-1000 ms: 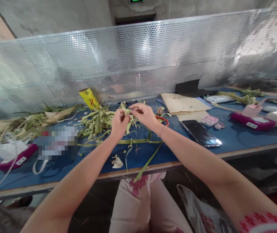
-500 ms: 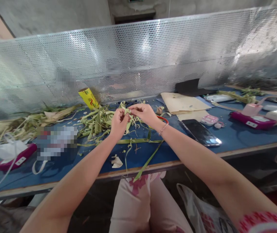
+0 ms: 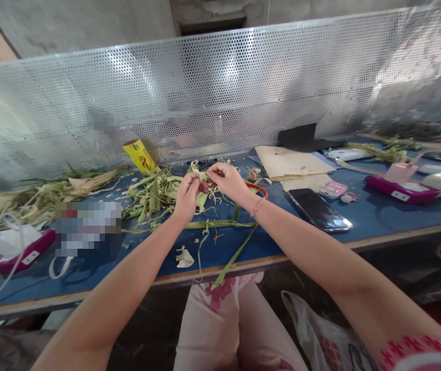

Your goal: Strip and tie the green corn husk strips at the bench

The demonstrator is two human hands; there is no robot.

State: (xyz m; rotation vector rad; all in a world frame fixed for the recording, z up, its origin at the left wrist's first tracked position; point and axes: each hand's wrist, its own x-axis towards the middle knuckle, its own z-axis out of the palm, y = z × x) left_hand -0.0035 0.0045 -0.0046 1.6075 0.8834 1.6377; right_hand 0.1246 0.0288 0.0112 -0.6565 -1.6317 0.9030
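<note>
In the head view, my left hand (image 3: 186,196) and my right hand (image 3: 228,181) meet over the middle of the blue table (image 3: 274,242). The fingertips of both pinch a small pale green piece of plant (image 3: 203,176), mostly covered by the fingers. A heap of green leaves and stems (image 3: 151,198) lies beside and under my left hand. Long green strips (image 3: 231,260) trail toward the front edge, near a dry whitish scrap (image 3: 185,258). A red-orange loop (image 3: 258,188) lies just behind my right wrist.
A perforated metal screen (image 3: 205,93) runs along the back. On the right are a phone (image 3: 319,208), brown paper (image 3: 293,162), a pink case (image 3: 332,189) and a purple power strip (image 3: 402,190). On the left sit a yellow packet (image 3: 140,156), dry husks (image 3: 77,188) and another power strip (image 3: 22,255).
My hands stay over the same spot, with the fingers slightly shifted around the plant piece. The whole view has moved a little.
</note>
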